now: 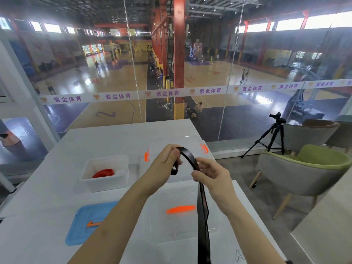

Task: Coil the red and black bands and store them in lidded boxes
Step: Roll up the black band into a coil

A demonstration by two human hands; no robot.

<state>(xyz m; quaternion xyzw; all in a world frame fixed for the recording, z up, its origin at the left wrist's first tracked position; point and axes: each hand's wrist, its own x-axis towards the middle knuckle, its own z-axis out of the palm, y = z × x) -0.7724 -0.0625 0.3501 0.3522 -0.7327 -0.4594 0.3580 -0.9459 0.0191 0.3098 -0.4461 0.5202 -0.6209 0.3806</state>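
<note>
Both of my hands hold the black band [202,210] above the white table [47,187]. My left hand [163,164] pinches its folded top end, which curls into a small loop. My right hand [211,174] grips the band just below that, and the long rest hangs straight down past the table's front edge. The red band [103,172] lies coiled inside a small clear open box [104,184] at the left. A larger clear box with orange latches [145,156] stands behind my hands.
A blue lid with an orange clip [85,223] lies at the front left. A clear lid with an orange handle [181,209] lies under my forearms. To the right are a green and grey armchair [304,172] and a camera tripod [274,136]. A glass wall rises behind the table.
</note>
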